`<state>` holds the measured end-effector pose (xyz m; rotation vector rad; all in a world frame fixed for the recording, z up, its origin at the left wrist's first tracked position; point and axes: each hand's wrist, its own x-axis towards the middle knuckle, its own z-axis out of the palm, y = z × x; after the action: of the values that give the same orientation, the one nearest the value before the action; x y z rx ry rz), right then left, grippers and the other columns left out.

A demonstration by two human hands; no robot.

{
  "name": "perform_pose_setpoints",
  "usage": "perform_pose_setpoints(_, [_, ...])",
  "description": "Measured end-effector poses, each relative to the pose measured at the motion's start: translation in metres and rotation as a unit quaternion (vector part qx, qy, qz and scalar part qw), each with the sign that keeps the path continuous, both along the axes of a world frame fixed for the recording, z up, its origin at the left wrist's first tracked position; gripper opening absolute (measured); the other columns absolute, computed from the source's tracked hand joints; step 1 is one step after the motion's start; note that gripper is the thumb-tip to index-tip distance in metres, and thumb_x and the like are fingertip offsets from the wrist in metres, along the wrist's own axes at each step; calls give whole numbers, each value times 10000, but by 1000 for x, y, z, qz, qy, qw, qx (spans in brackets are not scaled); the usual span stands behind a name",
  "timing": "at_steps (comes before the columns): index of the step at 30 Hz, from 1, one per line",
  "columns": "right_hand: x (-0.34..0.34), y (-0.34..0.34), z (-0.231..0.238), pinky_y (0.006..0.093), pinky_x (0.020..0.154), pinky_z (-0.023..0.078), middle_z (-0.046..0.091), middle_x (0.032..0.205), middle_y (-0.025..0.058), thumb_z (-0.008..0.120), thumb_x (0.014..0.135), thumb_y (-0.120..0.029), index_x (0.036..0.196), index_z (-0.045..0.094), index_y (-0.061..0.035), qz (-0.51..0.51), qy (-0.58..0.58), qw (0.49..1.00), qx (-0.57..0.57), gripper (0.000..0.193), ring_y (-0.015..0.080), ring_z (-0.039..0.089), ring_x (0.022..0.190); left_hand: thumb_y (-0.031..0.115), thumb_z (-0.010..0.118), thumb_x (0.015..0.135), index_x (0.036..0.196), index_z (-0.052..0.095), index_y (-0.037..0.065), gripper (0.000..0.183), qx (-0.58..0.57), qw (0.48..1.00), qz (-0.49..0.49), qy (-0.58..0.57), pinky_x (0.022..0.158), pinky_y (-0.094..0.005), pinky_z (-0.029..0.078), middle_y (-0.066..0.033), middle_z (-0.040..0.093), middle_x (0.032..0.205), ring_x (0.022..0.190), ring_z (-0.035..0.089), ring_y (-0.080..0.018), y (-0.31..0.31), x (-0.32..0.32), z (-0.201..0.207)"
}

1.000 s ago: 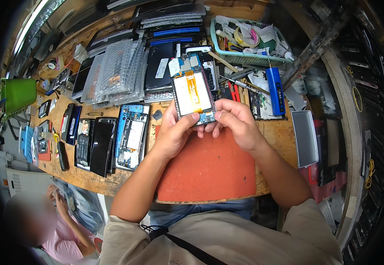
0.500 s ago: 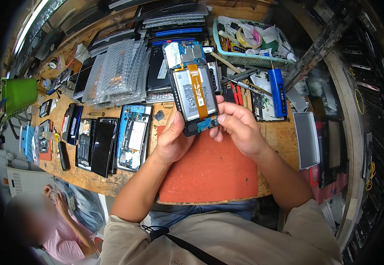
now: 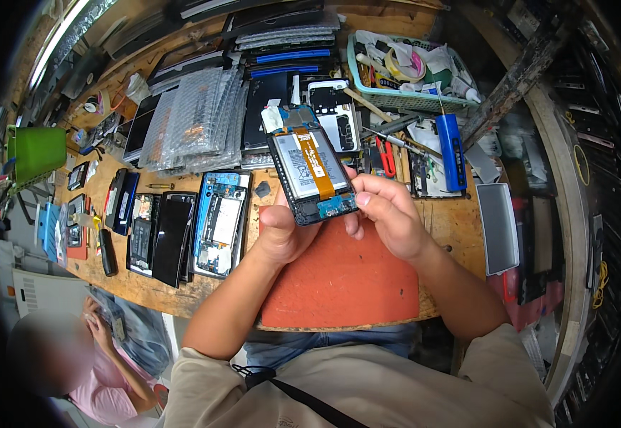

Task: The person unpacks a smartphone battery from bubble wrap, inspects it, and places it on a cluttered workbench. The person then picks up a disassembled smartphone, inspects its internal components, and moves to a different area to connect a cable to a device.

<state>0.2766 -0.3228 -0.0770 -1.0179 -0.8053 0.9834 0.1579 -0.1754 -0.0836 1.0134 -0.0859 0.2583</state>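
An opened phone, its battery, orange flex cable and blue boards bare, is held up tilted over a red mat. My left hand is closed round its lower left side, the thumb at the edge and the other fingers hidden behind. Thumb and fingers of my right hand pinch the lower right corner, beside the small blue board at the bottom end. A whitish patch covers the top left of the upper board.
Opened phones line the bench on the left, near a black-handled screwdriver. Bubble-wrapped packs are stacked behind. A green basket, red pliers, blue electric screwdriver and grey tray stand rightward. Another person sits lower left.
The phone has come lower and its top has tipped away, so it looks shorter. Both hands keep their hold, with my right hand still at the lower corner.
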Motion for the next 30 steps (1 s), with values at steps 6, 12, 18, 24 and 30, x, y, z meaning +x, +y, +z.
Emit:
perform_pose_setpoints(6, [-1, 0, -2, 231, 602, 497, 631, 787, 32, 498, 1033, -210, 892, 575, -39, -14, -39, 999, -4, 235, 80, 607, 713, 903, 681, 494, 1347, 511, -4, 1256, 0, 1000, 19, 23, 848, -414, 577, -121, 665, 1110, 913, 694, -247, 0, -1, 1])
perform_pose_setpoints(12, [-7, 5, -8, 256, 489, 463, 663, 793, 38, 722, 885, -12, 893, 673, -5, -161, -265, 950, -30, 50, 70, 602, 574, 850, 678, 680, 1371, 413, 94, 1058, 5, 997, 71, -5, 1017, -413, 487, -77, 573, 1234, 1179, 576, -194, 5, 0, -13])
perform_pose_setpoints(18, [-3, 10, 0, 326, 554, 523, 653, 781, 90, 747, 825, 24, 990, 700, 33, -244, -501, 827, 72, 172, 199, 655, 629, 752, 620, 848, 1425, 349, 128, 893, -5, 997, 67, 27, 868, -371, 562, -100, 587, 1248, 1101, 625, -210, 9, 0, -19])
perform_pose_setpoints(24, [2, 7, 3, 337, 570, 518, 631, 790, 83, 731, 771, -6, 969, 709, -1, -259, -644, 713, 97, 199, 225, 645, 679, 731, 685, 818, 1489, 298, 111, 992, 30, 996, 82, 29, 825, -368, 582, -115, 609, 1212, 1090, 630, -209, 10, 2, -20])
perform_pose_setpoints(30, [2, 4, 9, 338, 555, 513, 624, 798, 75, 723, 789, -33, 939, 700, 3, -243, -707, 660, 75, 156, 224, 641, 679, 629, 773, 815, 1524, 275, 93, 1020, 78, 990, 112, 45, 847, -386, 581, -128, 609, 1204, 1134, 615, -216, 10, 4, -16])
